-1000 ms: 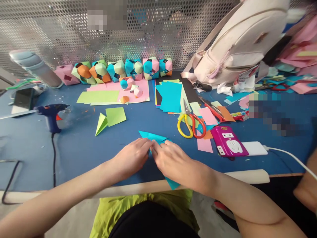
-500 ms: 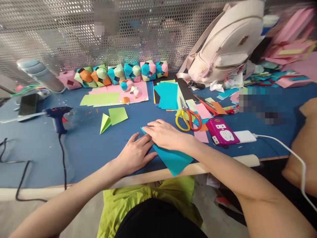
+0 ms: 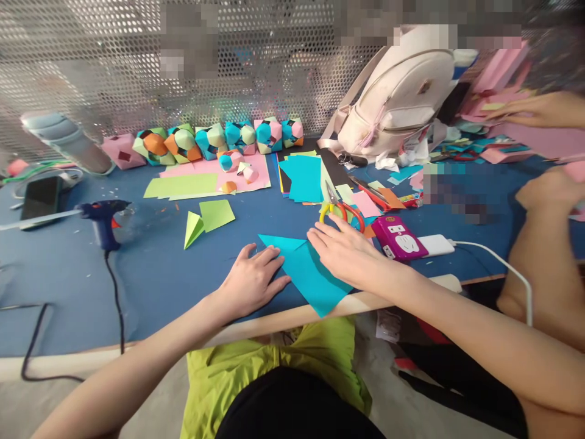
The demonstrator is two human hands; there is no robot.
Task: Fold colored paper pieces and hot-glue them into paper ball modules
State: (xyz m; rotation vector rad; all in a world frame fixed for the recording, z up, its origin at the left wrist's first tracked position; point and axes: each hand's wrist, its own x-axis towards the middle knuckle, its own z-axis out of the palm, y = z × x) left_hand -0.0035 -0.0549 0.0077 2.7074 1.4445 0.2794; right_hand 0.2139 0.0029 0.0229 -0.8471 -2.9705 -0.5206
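A sheet of blue paper [image 3: 315, 286] lies at the table's front edge, with one side folded over along its top. My left hand [image 3: 253, 277] rests flat, its fingertips on the paper's left edge and its thumb stretched along it. Across the paper's upper right part lies my right hand [image 3: 345, 253], fingers extended and palm down. Its fingertips are near the scissors [image 3: 351, 213] with yellow and red handles, which it partly covers. To the left are a light green square of paper [image 3: 217, 214] and a folded green piece [image 3: 194, 228].
A glue gun [image 3: 105, 219] and its black cord stand at left. Folded paper balls [image 3: 210, 143] line the back before a perforated metal screen. A purple power adapter [image 3: 398, 238] with a white cable sits at right. Another person's hand [image 3: 543, 116] handles pink paper beyond.
My right hand has slid right along the folded edge, uncovering the fold at the top. My left hand stays in place. Another person's hands have come in at the right.
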